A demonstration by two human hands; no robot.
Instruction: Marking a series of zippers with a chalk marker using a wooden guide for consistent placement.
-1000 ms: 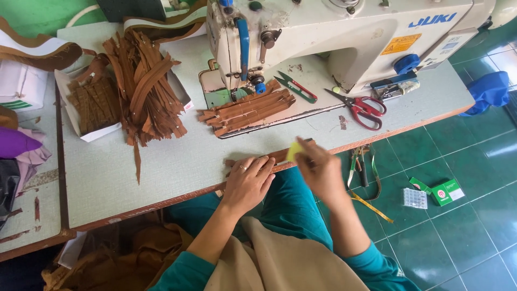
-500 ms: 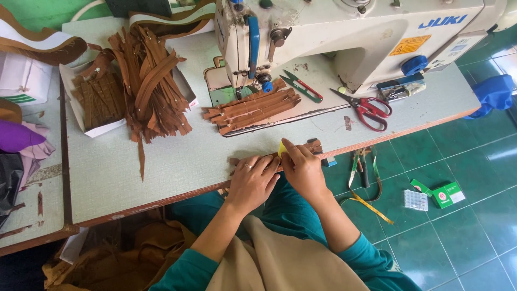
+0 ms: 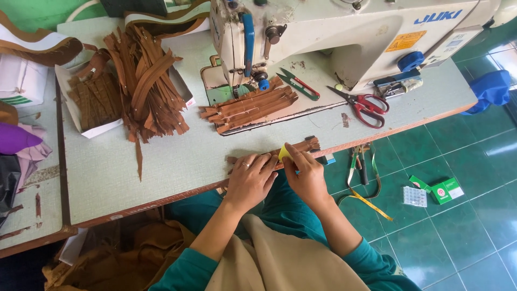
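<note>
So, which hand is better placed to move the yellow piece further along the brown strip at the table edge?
The right hand, probably. It already pinches the yellow piece on the brown strip, whereas the left hand lies flat on the strip's other end, pressing it to the table.

A pale grey-green worktable (image 3: 161, 161) with a worn reddish-brown front edge is seen from above, taking up most of the view. A second table (image 3: 32, 215), scuffed and chipped, is butted against it on the left, with a narrow dark seam between them. A cream industrial sewing machine (image 3: 344, 37) is mounted at the far side of the main table. The floor (image 3: 463, 231) is laid with glossy teal square tiles and pale grout lines. Bright daylight is reflected off the tiles at the upper right. A green surface (image 3: 48, 11) is visible at the top left.
</note>
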